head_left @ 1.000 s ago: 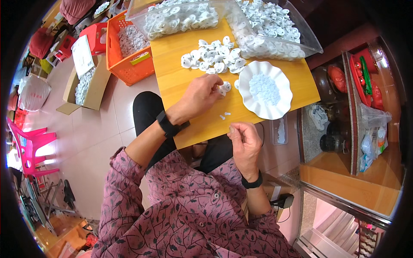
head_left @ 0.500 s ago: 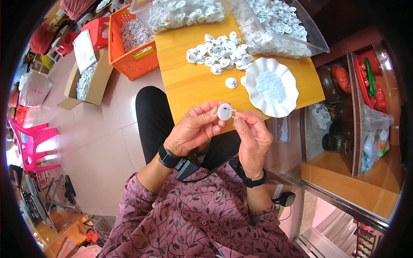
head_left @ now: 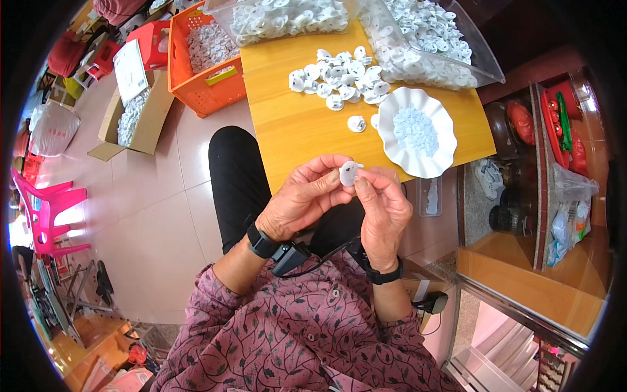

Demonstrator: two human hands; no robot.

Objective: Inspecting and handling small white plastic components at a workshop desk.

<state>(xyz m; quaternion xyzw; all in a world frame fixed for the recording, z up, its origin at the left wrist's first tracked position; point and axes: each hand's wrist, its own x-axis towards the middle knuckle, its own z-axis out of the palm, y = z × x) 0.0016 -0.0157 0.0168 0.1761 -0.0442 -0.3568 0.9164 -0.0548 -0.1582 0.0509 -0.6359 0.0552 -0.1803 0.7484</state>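
Note:
Above my lap, at the near edge of the wooden table (head_left: pixel 277 124), both hands meet at one white round plastic socket cover (head_left: pixel 347 174) with short prongs. My left hand (head_left: pixel 300 197) pinches the disc between thumb and fingers. Closed at its right side, my right hand (head_left: pixel 384 212) has its thumb and forefinger against the prongs; any small piece between those fingertips is hidden. A loose pile of similar covers (head_left: pixel 339 77) lies beyond, with a single cover (head_left: pixel 356 124) nearer me. To the right, a white scalloped dish (head_left: pixel 447 151) holds small pale-blue pieces (head_left: pixel 415 130).
Clear bins of covers (head_left: pixel 287 18) (head_left: pixel 486 49) line the table's far side. An orange crate (head_left: pixel 206 91) and a cardboard box (head_left: pixel 147 127) stand on the floor at left, near a pink stool (head_left: pixel 55 202). Shelves (head_left: pixel 539 176) rise at right.
The socket cover has shifted slightly right toward my right fingertips and tilted, so its face looks narrower. My left hand moved with it; the right hand stays nearly in place.

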